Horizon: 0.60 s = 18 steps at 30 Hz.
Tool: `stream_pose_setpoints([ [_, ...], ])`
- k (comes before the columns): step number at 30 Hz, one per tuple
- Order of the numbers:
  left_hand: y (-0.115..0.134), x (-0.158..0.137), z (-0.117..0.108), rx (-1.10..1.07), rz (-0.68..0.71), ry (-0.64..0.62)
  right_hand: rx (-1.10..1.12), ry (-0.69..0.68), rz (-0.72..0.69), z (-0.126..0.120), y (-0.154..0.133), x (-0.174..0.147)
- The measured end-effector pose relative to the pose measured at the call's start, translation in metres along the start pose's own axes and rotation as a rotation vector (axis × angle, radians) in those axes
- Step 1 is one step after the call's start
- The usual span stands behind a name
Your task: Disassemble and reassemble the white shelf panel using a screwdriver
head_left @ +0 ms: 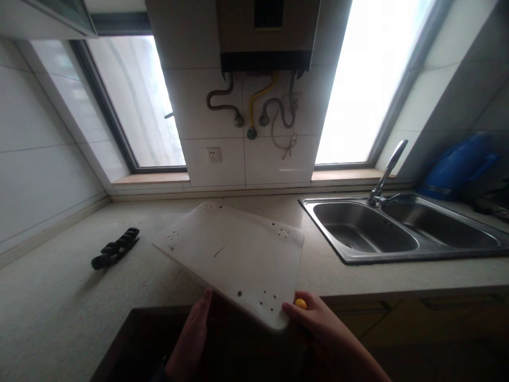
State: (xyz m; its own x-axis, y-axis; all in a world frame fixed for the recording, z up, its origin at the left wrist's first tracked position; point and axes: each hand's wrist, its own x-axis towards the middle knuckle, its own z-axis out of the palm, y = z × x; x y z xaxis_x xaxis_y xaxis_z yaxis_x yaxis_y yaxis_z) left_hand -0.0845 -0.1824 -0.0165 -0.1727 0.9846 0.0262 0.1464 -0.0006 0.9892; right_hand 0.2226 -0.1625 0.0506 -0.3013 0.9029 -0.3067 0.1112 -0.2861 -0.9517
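A white flat panel (238, 254) with rounded corners is held tilted above the counter's front edge. Clusters of small holes lie near its corners, and a short dark mark shows on its face. My right hand (314, 313) grips its near right corner, thumb on top, fingers hidden below. A small yellow rounded thing (301, 303) shows at that hand; its kind cannot be made out. At the panel's near left edge is my left hand (193, 331), its thumb against the edge and the other fingers mostly hidden in shadow.
On the left of the counter (51, 297) lies a black ridged object (116, 248). A double steel sink (358, 259) with a faucet (384, 178) stands at right, a blue jug (457, 164) beyond it. A water heater (266, 40) with pipes hangs on the wall between two windows.
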Motion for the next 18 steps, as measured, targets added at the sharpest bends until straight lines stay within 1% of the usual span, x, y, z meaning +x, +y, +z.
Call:
stream_pose_setpoints([
  [2, 0.015, 0.001, -0.001, -0.048, -0.091, 0.058, -0.042, -0.071, -0.005, 0.014, -0.001, -0.011],
  [5, 0.035, 0.001, -0.008, -0.070, -0.191, 0.127, -0.291, -0.093, 0.069, 0.025, -0.007, -0.027],
  [7, 0.045, 0.002, -0.015, -0.121, -0.214, 0.123, -0.443, -0.114, 0.095, 0.017, -0.013, -0.030],
  [9, 0.052, 0.002, -0.019, -0.188, -0.218, 0.092, -0.478, -0.131, 0.073, -0.002, -0.016, -0.023],
  [10, 0.053, 0.002, -0.020, -0.214, -0.217, 0.073, -0.450, -0.081, 0.076, -0.015, -0.017, -0.016],
  [12, 0.055, 0.002, -0.020, -0.248, -0.213, 0.040, -0.304, 0.057, 0.093, -0.044, -0.017, 0.002],
  [13, 0.054, 0.002, -0.020, -0.259, -0.211, 0.031, -0.242, 0.143, 0.071, -0.058, -0.017, 0.013],
  [14, 0.053, 0.002, -0.019, -0.269, -0.216, 0.027, -0.194, 0.174, 0.019, -0.071, -0.017, 0.023],
  [16, 0.050, 0.001, -0.019, -0.276, -0.229, 0.035, -0.089, 0.299, -0.077, -0.090, -0.019, 0.042],
  [17, 0.048, 0.000, -0.019, -0.262, -0.230, 0.057, -0.101, 0.350, -0.083, -0.096, -0.021, 0.051],
  [18, 0.045, -0.001, -0.020, -0.230, -0.224, 0.087, -0.129, 0.371, -0.084, -0.099, -0.023, 0.058],
])
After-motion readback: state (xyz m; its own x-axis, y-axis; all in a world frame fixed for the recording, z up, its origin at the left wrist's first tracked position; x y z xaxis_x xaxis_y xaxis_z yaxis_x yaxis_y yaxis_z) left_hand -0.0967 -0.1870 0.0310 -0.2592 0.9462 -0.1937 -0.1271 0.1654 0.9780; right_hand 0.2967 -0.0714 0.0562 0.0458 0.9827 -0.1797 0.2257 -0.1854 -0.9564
